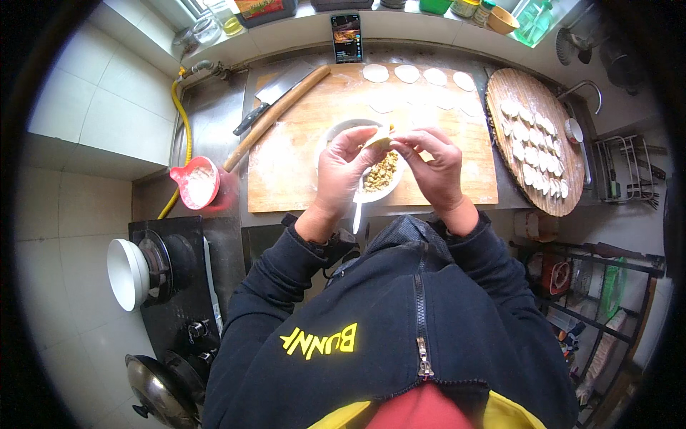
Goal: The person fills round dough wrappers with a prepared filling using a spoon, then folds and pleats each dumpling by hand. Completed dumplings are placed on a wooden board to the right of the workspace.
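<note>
My left hand (pixel 345 163) and my right hand (pixel 435 161) meet over a white bowl (pixel 396 191) of chopped filling (pixel 380 174). Between their fingertips is a partly folded dumpling (pixel 379 138), pinched from both sides. A white spoon (pixel 357 216) leans out over the near rim of the bowl. Round dough wrappers (pixel 375 73) lie in rows at the back of the wooden board (pixel 289 182), some washed out by glare. To the right, a round slatted tray (pixel 501 88) bears several rows of folded dumplings (pixel 530 155).
A rolling pin (pixel 278 115) and a cleaver (pixel 284 83) lie on the board's left side. A red bowl of flour (pixel 201 182) stands farther left, near a yellow hose (pixel 185 118). A phone (pixel 347 38) leans at the back. White bowls (pixel 126 274) sit over the stove (pixel 182 316).
</note>
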The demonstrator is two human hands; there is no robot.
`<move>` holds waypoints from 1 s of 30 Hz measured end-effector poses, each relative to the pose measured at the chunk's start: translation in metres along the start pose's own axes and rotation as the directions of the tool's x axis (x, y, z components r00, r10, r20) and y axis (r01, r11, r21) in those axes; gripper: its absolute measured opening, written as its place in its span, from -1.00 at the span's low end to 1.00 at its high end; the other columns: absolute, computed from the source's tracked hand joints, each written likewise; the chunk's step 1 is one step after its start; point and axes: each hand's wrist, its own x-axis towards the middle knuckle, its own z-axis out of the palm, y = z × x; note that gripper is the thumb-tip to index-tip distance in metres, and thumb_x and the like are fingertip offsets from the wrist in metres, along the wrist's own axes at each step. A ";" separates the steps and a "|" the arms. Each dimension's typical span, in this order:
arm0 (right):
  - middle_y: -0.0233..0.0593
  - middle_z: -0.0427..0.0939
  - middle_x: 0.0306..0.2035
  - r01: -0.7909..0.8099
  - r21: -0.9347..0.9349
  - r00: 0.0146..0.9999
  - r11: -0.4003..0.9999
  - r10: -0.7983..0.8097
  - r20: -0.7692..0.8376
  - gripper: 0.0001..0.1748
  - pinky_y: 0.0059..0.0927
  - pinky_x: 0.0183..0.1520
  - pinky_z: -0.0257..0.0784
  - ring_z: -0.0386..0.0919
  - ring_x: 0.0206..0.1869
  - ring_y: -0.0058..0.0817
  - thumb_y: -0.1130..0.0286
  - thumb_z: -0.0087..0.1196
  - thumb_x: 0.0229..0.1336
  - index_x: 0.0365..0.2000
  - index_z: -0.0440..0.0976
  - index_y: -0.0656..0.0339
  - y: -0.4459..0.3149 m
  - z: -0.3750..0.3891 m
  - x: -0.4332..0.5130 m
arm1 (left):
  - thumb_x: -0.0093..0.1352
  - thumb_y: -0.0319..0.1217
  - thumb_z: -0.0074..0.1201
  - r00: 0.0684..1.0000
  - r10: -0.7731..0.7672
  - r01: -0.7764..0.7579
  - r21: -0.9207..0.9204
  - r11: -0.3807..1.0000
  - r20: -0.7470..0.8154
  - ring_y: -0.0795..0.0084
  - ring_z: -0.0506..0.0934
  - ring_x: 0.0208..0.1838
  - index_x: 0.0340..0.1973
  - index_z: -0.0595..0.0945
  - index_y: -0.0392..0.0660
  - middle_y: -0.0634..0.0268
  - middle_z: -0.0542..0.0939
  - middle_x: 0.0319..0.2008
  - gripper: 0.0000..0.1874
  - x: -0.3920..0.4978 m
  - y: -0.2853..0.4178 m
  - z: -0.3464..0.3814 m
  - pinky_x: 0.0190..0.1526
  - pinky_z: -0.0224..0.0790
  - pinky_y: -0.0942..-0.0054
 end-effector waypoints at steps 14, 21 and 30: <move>-0.30 0.56 -0.44 -0.163 0.141 0.982 0.977 0.148 0.115 -0.83 -0.63 -0.33 0.39 0.48 -0.41 -0.65 0.42 0.15 0.08 -0.29 0.58 0.26 0.006 -0.009 0.009 | 0.32 -0.52 0.06 0.996 -0.056 0.054 0.029 0.998 0.063 0.38 0.59 -0.15 -0.07 0.48 -0.34 0.07 0.59 -0.17 -0.72 0.000 0.010 0.004 -0.09 0.50 0.49; -0.26 0.50 -0.48 -0.004 -0.065 0.997 0.998 0.009 0.072 -0.86 -0.55 -0.37 0.34 0.43 -0.43 -0.55 0.46 0.24 -0.04 -0.41 0.57 0.29 -0.004 -0.009 0.006 | 0.31 -0.52 0.07 0.998 0.006 -0.017 0.165 0.986 0.068 0.38 0.60 -0.17 -0.06 0.49 -0.36 0.05 0.59 -0.18 -0.70 0.001 0.013 0.003 -0.09 0.49 0.49; -0.31 0.50 -0.48 -0.082 0.060 0.989 0.995 0.074 0.125 -0.66 -0.55 -0.37 0.32 0.33 -0.49 -0.60 0.36 0.29 -0.09 -0.22 0.55 0.19 0.004 -0.015 0.001 | 0.32 -0.52 0.04 0.989 -0.050 0.000 0.337 0.942 0.140 0.45 0.58 -0.16 -0.05 0.51 -0.35 0.13 0.61 -0.19 -0.71 -0.002 0.018 -0.001 -0.10 0.46 0.52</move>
